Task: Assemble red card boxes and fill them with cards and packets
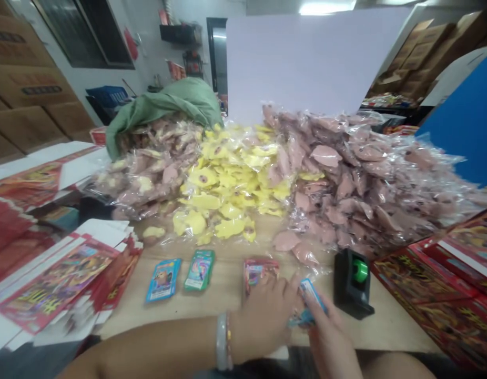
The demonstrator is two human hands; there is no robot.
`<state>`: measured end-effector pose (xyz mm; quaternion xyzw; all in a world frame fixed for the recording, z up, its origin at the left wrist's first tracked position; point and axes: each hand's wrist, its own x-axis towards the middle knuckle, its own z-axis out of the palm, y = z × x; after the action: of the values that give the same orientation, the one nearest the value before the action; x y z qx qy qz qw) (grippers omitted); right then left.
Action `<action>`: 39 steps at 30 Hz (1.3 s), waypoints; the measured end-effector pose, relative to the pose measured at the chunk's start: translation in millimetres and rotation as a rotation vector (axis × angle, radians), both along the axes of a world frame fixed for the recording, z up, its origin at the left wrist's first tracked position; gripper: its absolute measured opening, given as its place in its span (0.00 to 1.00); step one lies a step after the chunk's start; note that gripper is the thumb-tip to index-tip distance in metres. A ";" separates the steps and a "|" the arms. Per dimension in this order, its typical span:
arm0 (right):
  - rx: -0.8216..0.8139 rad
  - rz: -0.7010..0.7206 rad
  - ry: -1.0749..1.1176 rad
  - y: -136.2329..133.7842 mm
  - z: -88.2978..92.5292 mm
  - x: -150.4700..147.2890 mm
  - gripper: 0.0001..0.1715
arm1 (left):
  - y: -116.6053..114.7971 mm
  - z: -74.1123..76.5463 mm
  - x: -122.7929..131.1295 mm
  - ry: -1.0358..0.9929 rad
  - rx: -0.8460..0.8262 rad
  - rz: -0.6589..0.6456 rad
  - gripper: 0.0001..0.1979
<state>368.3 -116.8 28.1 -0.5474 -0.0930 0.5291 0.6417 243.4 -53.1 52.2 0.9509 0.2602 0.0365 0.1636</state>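
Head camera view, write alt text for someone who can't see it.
A person's right hand holds a small blue card packet while the left hand touches a red one on a wooden table. Behind lie heaps of bagged pink and yellow soft shapes.

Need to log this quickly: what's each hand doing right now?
Left hand: open, apparently holding nothing, beside a red card pack.
Right hand: closed, pinching a blue card packet.

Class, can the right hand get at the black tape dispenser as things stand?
Probably yes: the right hand is just beside the black tape dispenser, nothing standing between, though it holds a blue packet.
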 end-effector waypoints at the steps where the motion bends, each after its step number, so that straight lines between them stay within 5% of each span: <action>1: -0.002 0.058 -0.008 -0.3 1.4 0.3 0.23 | 4.1 -1.0 -3.6 0.004 -0.015 -0.047 0.40; 7: -0.164 0.358 -0.159 -1.7 4.4 9.6 0.27 | 22.1 -5.4 -18.2 0.014 0.068 -0.194 0.38; 11: -0.224 0.295 -0.645 -1.0 -23.6 42.9 0.25 | 44.4 -14.6 -19.0 0.048 0.091 -0.306 0.43; 15: -0.199 0.507 -1.105 -0.1 -52.2 69.7 0.10 | 68.1 -48.8 3.4 0.054 0.089 -0.673 0.36; 18: -0.171 0.584 -0.982 6.4 -43.0 82.5 0.14 | 75.7 -65.0 25.3 0.116 -0.008 -0.890 0.48; 20: -0.183 0.466 -0.806 21.5 -22.2 88.9 0.20 | 76.0 -58.5 25.1 0.096 -0.072 -0.786 0.53; 24: -0.078 0.458 -0.609 97.1 12.7 64.0 0.21 | 72.3 -17.8 -29.8 -0.130 -0.356 -0.255 0.52; 27: -0.063 0.560 -0.667 173.5 5.6 3.2 0.16 | 69.7 -1.5 -92.8 -0.386 -0.731 0.175 0.44; 30: -0.109 0.527 -0.800 224.8 -18.9 -58.3 0.11 | 62.1 -10.7 -137.7 -0.631 -0.958 0.469 0.39; 32: -0.131 0.468 -0.898 235.9 -32.9 -81.5 0.10 | 52.8 -18.9 -150.0 -0.674 -0.915 0.591 0.41; 35: -0.099 0.389 -0.988 228.2 -38.1 -83.7 0.08 | 39.3 -18.2 -148.0 -0.576 -0.578 0.663 0.49; 39: -0.012 0.308 -0.976 193.7 -9.8 -46.7 0.10 | 39.0 -9.0 -130.8 -0.401 -0.132 0.650 0.49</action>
<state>321.6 77.0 18.2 -0.7144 -0.4583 0.3009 0.4348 112.5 -14.1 43.3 0.7802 0.5128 0.2546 0.2521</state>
